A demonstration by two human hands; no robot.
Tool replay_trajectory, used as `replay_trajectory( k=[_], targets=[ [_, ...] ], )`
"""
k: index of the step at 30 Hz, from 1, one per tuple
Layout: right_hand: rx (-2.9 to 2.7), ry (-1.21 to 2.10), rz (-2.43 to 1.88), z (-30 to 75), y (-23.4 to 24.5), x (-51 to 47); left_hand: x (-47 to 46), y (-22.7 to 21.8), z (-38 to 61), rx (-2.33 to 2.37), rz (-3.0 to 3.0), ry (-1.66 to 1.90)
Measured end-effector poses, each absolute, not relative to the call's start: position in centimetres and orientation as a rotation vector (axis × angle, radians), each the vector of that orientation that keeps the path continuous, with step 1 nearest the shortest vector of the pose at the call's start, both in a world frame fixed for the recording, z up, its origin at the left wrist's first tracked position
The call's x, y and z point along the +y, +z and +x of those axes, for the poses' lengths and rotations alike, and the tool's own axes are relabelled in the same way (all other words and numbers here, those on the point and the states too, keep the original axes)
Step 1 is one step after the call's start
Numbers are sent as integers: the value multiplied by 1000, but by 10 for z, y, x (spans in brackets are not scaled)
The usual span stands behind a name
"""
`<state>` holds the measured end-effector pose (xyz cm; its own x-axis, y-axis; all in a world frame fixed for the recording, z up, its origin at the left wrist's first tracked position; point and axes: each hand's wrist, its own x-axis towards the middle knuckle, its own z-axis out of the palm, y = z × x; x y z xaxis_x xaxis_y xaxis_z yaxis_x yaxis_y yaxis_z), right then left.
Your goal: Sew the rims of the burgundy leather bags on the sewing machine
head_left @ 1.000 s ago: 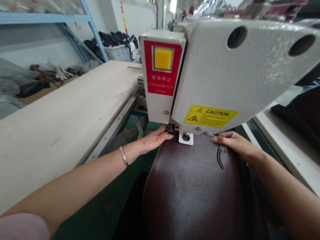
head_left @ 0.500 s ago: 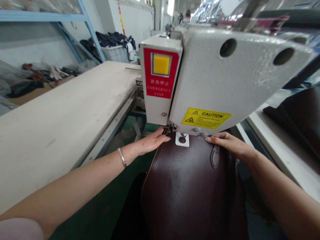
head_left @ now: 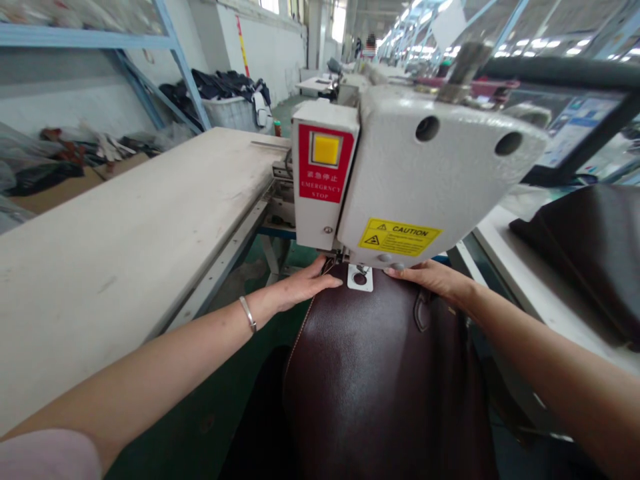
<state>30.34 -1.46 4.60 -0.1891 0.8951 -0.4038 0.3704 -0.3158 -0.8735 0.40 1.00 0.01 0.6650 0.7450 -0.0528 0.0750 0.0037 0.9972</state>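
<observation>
Dark-brown grained leather panel (head_left: 345, 360), long axis front-to-back; left hand (head_left: 303, 285), at panel's left edge, nearer white square holed plate (head_left: 367, 286) than right hand (head_left: 431, 275); whether fingers clamp, cannot tell.

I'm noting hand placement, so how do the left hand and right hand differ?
The left hand is at the stitched edge; the right hand is right of the white plate. A silver bracelet circles the left hand's wrist; the right hand's shows none. Both hands touch the brown leather.
</observation>
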Motion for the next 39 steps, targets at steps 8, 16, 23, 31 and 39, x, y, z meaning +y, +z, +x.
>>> replay_trajectory(
  k=[8, 16, 23, 31, 39],
  targets=[
    [-1481, 1562, -1696, 307, 51, -19, 4, 3, 4, 799, 1405, 608],
    [-1501, 1640, -1680, 306, 53, -17, -2, 7, 6, 740, 1364, 642],
    [-1503, 1640, -1677, 306, 55, -16, -4, 9, 8, 775, 1334, 650],
    [-1565, 1561, -1645, 305, 55, -11, -1, 9, 6, 779, 1355, 663],
    [-1607, 1490, -1568, 315, 54, -5, 0, 6, 15, 713, 1413, 698]
  ],
)
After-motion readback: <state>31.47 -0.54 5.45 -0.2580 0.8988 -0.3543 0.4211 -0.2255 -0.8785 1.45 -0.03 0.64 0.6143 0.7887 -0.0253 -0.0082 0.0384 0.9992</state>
